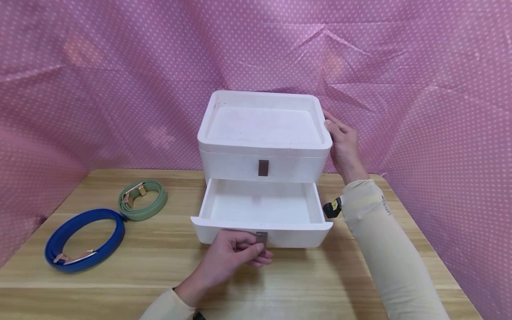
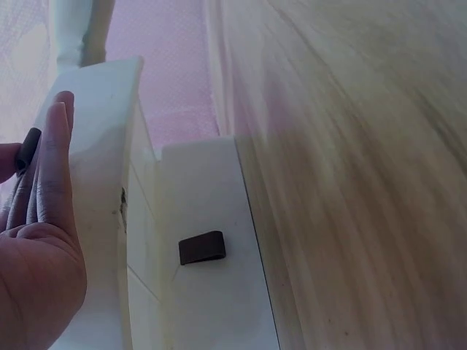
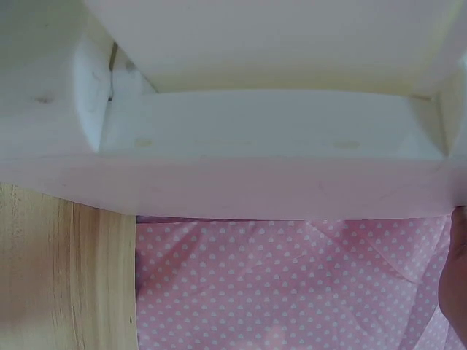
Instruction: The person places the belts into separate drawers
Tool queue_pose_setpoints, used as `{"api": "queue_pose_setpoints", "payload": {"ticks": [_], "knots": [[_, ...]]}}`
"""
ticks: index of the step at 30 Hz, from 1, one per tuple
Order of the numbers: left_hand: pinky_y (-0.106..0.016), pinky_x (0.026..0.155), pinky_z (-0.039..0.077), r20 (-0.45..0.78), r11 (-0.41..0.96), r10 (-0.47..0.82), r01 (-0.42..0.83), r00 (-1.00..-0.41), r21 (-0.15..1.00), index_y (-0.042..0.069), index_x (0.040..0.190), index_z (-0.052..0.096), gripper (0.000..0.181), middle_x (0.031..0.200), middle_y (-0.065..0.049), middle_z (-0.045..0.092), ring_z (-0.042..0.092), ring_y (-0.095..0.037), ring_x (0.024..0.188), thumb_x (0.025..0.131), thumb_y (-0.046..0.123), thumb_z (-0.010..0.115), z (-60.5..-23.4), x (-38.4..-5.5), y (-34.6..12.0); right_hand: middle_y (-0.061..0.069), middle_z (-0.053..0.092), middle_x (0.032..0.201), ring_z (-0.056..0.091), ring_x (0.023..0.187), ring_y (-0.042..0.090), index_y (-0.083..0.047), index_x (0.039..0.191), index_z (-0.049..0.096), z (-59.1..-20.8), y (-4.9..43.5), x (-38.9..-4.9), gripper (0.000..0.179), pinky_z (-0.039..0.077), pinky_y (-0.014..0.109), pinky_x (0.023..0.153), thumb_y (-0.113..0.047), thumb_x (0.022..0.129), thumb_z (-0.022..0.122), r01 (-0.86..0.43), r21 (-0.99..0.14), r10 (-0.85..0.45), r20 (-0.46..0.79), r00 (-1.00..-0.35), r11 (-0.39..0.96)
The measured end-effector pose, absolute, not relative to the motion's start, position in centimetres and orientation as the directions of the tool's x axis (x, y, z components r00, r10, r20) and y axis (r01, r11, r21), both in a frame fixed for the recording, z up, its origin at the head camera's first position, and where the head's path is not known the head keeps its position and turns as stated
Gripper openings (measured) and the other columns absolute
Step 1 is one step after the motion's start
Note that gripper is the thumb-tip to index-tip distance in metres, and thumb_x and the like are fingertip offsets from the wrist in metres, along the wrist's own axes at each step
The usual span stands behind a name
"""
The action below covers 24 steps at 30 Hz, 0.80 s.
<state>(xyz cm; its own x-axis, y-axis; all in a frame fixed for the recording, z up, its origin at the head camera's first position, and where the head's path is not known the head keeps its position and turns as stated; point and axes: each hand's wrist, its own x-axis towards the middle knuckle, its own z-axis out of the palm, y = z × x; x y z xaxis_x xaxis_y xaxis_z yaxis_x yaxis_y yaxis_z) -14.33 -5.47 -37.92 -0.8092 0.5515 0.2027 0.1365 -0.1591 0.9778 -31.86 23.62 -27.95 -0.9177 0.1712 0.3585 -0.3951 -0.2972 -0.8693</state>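
A white drawer box (image 1: 262, 151) stands on the wooden table, with an open tray top. Its top drawer is closed; the drawer (image 1: 262, 202) below is pulled out and holds nothing. My left hand (image 1: 236, 253) pinches this drawer's brown tab (image 2: 28, 149) between thumb and fingers. Under it, the left wrist view shows a closed lower drawer with its own brown tab (image 2: 203, 248). My right hand (image 1: 346, 144) rests against the box's right side near the top rim, fingers reaching toward the back corner. In the right wrist view only a bit of that hand (image 3: 454, 281) shows.
A coiled blue belt (image 1: 56, 240) and a coiled green belt (image 1: 160, 202), both with gold-coloured buckles, lie on the table (image 1: 160, 262) left of the box. Pink dotted cloth (image 1: 160, 66) hangs behind the table and along both sides.
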Motion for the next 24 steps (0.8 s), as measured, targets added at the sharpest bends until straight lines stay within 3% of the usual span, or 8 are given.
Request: {"api": "queue_pose_setpoints", "payload": {"ticks": [24], "knots": [[-0.042, 0.076, 0.061, 0.201, -0.182, 0.539, 0.119, -0.818, 0.976, -0.018, 0.097, 0.062, 0.019, 0.093, -0.026, 0.070, 0.071, -0.036, 0.086, 0.095, 0.000, 0.061, -38.69, -13.88, -5.14, 0.010, 0.058, 0.135, 0.055, 0.124, 0.026, 0.003, 0.128, 0.060, -28.46, 23.66, -32.00, 0.033, 0.051, 0.029, 0.098, -0.007, 0.096, 0.061, -0.426, -0.869, 0.177, 0.391, -0.903, -0.251]]}}
